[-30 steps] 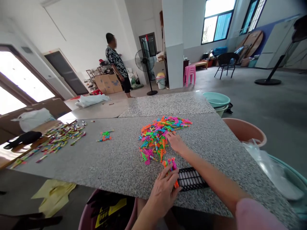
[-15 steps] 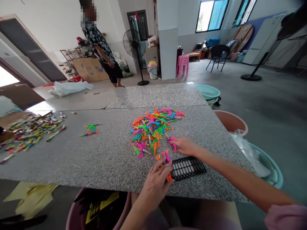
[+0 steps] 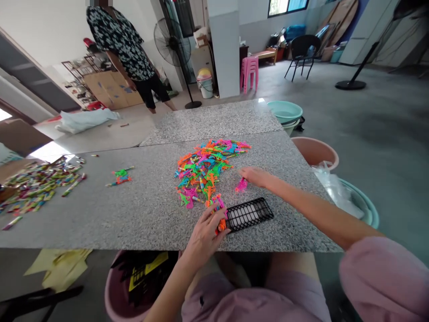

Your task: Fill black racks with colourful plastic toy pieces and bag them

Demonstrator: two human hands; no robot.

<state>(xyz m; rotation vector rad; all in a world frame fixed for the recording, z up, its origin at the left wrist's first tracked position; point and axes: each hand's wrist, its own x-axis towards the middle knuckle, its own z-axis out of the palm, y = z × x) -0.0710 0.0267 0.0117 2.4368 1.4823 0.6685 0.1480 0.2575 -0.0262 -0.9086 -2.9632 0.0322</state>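
Observation:
My left hand [image 3: 206, 230] curls over the left end of a black openwork plastic basket [image 3: 250, 214] near the table's front edge. Under its fingers are several small orange and pink plastic toys [image 3: 220, 224], partly hidden by the hand. My right hand [image 3: 255, 176] is closed at the fingertips on a pink plastic toy [image 3: 241, 184], a little beyond the basket. To the left of that hand lies a heap of bright plastic toys [image 3: 209, 167] in pink, green, orange and blue, with patterned tubes among them.
Several shiny patterned tubes [image 3: 43, 183] are piled at the table's left. Two toys [image 3: 121, 176] lie between the piles. Basins [image 3: 315, 150] stand along the right edge; a tub of black baskets [image 3: 114, 290] is below the front edge. A person [image 3: 124, 49] stands beyond the table, near a fan [image 3: 172, 42].
My view has tipped downward. The right hand has shifted slightly away and to the right with the pink toy, which now hangs below its fingers. The person behind has turned toward the table.

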